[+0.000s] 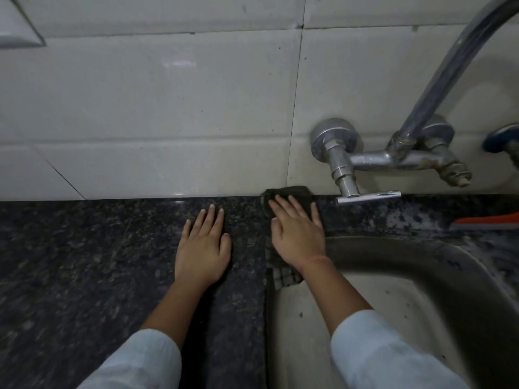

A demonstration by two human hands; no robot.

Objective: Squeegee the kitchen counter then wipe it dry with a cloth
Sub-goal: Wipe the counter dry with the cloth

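In front of you stands the pale tiled wall (154, 108), and below it the dark speckled counter (84, 262) runs across the whole view. The sink (421, 276) is set into the counter on your right side. Above the sink's back rim a metal tap (379, 158) comes out of the wall, and its spout rises up and out of the picture to the right.

Both your hands lie flat, palms down, with the fingers straight and pointing toward the wall. They are apart from each other, side by side. Your left hand (202, 248) rests on the bare counter and holds nothing. Your right hand (297, 237) presses on the dark cloth (292, 190), which lies at the left back corner of the sink. The far end of the cloth touches the foot of the wall, just left of the tap handle. Its near end, with a checked pattern, comes out under your wrist and hangs over the sink's rim. The cloth is just beside your left hand, and this hand does not touch it.

Behind the sink, at the right edge, lies an orange tool (488, 220), well apart from both hands. It is cut off by the edge, so I cannot tell what it is.
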